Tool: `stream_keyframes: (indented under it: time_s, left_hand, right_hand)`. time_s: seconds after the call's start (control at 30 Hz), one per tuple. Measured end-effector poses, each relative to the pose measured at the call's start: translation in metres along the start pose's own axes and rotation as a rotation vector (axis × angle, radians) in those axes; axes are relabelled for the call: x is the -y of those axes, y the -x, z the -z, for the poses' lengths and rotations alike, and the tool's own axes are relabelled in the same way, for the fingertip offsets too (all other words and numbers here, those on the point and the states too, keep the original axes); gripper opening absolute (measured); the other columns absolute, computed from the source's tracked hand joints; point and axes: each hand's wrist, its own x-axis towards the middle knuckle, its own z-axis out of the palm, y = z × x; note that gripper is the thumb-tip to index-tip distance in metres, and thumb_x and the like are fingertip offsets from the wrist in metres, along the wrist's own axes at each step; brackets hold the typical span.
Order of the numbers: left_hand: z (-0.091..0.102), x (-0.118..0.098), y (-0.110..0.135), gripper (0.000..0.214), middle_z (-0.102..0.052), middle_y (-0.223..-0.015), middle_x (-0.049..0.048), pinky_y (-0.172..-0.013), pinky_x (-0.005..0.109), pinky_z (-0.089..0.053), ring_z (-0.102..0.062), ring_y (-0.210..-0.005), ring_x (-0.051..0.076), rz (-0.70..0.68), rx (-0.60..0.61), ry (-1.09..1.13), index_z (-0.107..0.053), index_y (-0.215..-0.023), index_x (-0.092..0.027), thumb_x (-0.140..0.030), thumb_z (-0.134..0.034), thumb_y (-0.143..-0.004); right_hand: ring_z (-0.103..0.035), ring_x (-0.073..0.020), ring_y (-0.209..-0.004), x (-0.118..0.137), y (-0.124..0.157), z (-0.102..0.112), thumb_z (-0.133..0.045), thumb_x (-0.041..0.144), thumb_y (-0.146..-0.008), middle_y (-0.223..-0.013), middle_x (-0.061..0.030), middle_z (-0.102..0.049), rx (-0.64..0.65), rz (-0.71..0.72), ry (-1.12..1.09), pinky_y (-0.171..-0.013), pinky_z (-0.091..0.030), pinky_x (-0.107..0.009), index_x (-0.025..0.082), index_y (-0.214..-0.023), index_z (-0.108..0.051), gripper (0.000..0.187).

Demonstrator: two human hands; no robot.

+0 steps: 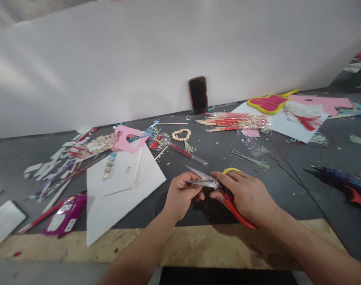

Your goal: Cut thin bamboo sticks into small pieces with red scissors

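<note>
Scissors [208, 181] with one red and one yellow handle are in my right hand [247, 194], blades pointing left and slightly parted. The fingers of my left hand [180, 194] are closed in a pinch right by the blades. Whatever they hold is too small and hidden to make out. Just beyond my hands lie a red stick in a clear wrapper [189, 153] and a pale looped cord with a tassel [251, 159]. A ring of cream beads [180, 135] with a green tassel lies farther back.
A phone [198, 95] leans on the white wall. Wrapped sticks [233, 122] lie in front of it. At right is a dark glue gun [343, 182]; at left, a white sheet [109, 213], a pink cutout [129, 139] and a purple packet [67, 215].
</note>
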Motion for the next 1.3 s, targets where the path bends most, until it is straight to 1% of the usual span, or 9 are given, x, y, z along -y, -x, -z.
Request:
stream_keyframes:
  time_s: [0.17, 0.47, 0.53, 0.63, 0.77, 0.93, 1.07, 1.2, 1.3]
  left_hand:
    - [0.0022, 0.0024, -0.0006, 0.015, -0.058, -0.045, -0.0020, -0.045, 0.020, -0.037, -0.047, -0.041, 0.008, 0.003, 0.028, 0.010, -0.061, -0.068, -0.015, -0.028, -0.069, -0.072]
    - [0.0009, -0.0011, 0.0002, 0.023, -0.055, -0.041, -0.0032, -0.040, 0.018, -0.032, -0.042, -0.036, 0.006, 0.080, 0.030, 0.040, -0.056, -0.064, -0.016, -0.034, -0.069, -0.072]
    - [-0.0008, -0.0018, -0.0001, 0.025, -0.055, -0.041, -0.0031, -0.040, 0.019, -0.033, -0.043, -0.037, 0.007, 0.070, 0.029, 0.035, -0.056, -0.065, -0.016, -0.037, -0.069, -0.072]
    - [-0.0036, -0.0018, -0.0010, 0.026, -0.057, -0.046, -0.0021, -0.044, 0.020, -0.040, -0.051, -0.042, 0.009, 0.013, -0.003, 0.006, -0.058, -0.070, -0.015, -0.039, -0.068, -0.073]
    - [-0.0055, -0.0003, -0.0023, 0.023, -0.061, -0.055, -0.0025, -0.052, 0.022, -0.048, -0.057, -0.050, 0.010, -0.034, -0.047, -0.035, -0.059, -0.077, -0.016, -0.033, -0.072, -0.071]
    - [-0.0029, 0.0002, -0.0025, 0.015, -0.059, -0.055, -0.0035, -0.048, 0.020, -0.047, -0.056, -0.048, 0.009, -0.094, -0.102, -0.136, -0.061, -0.073, -0.016, -0.029, -0.068, -0.075]
    - [0.0005, -0.0005, -0.0017, 0.017, -0.059, -0.049, -0.0022, -0.047, 0.021, -0.046, -0.054, -0.044, 0.010, -0.074, -0.071, -0.197, -0.063, -0.071, -0.015, -0.032, -0.064, -0.078]
    - [0.0019, 0.0020, -0.0020, 0.021, -0.058, -0.046, -0.0017, -0.046, 0.022, -0.045, -0.052, -0.042, 0.010, -0.045, -0.030, -0.122, -0.063, -0.070, -0.015, -0.034, -0.064, -0.077]
    - [-0.0001, 0.0041, -0.0024, 0.020, -0.059, -0.049, -0.0018, -0.048, 0.022, -0.046, -0.054, -0.045, 0.010, -0.049, -0.044, -0.082, -0.064, -0.075, -0.015, -0.035, -0.066, -0.077]
  right_hand:
    - [-0.064, -0.0217, -0.085, -0.0006, 0.0008, -0.0011, -0.040, 0.054, -0.090, -0.091, -0.0087, -0.069, 0.010, 0.000, -0.004, -0.068, -0.048, -0.031, 0.018, -0.115, -0.059, 0.047]
    - [-0.064, -0.0196, -0.081, -0.0009, 0.0003, -0.0007, -0.041, 0.052, -0.090, -0.087, -0.0082, -0.069, 0.000, -0.001, -0.032, -0.067, -0.048, -0.029, 0.018, -0.112, -0.060, 0.045]
    - [-0.064, -0.0193, -0.080, -0.0017, 0.0001, -0.0012, -0.041, 0.052, -0.090, -0.087, -0.0083, -0.069, -0.001, 0.000, -0.040, -0.067, -0.048, -0.029, 0.018, -0.112, -0.060, 0.045]
    - [-0.064, -0.0192, -0.082, -0.0034, -0.0002, -0.0027, -0.042, 0.052, -0.090, -0.089, -0.0093, -0.069, -0.017, -0.009, -0.036, -0.067, -0.048, -0.028, 0.017, -0.113, -0.060, 0.045]
    - [-0.064, -0.0206, -0.086, -0.0048, -0.0006, -0.0048, -0.043, 0.052, -0.089, -0.093, -0.0095, -0.069, -0.014, -0.036, -0.023, -0.070, -0.048, -0.030, 0.018, -0.115, -0.058, 0.046]
    - [-0.063, -0.0219, -0.087, -0.0030, -0.0006, -0.0038, -0.042, 0.051, -0.089, -0.092, -0.0088, -0.069, -0.008, -0.038, 0.001, -0.070, -0.048, -0.031, 0.018, -0.114, -0.058, 0.044]
    - [-0.064, -0.0197, -0.084, -0.0008, -0.0001, -0.0006, -0.043, 0.050, -0.089, -0.089, -0.0075, -0.069, 0.027, -0.058, -0.014, -0.068, -0.047, -0.028, 0.020, -0.111, -0.060, 0.041]
    - [-0.064, -0.0188, -0.081, -0.0011, -0.0001, -0.0004, -0.043, 0.052, -0.089, -0.085, -0.0069, -0.069, 0.026, -0.057, -0.016, -0.066, -0.046, -0.027, 0.021, -0.110, -0.060, 0.041]
    - [-0.064, -0.0195, -0.082, -0.0028, 0.0002, -0.0027, -0.043, 0.052, -0.089, -0.087, -0.0076, -0.069, -0.010, -0.048, 0.002, -0.065, -0.046, -0.028, 0.020, -0.111, -0.060, 0.042]
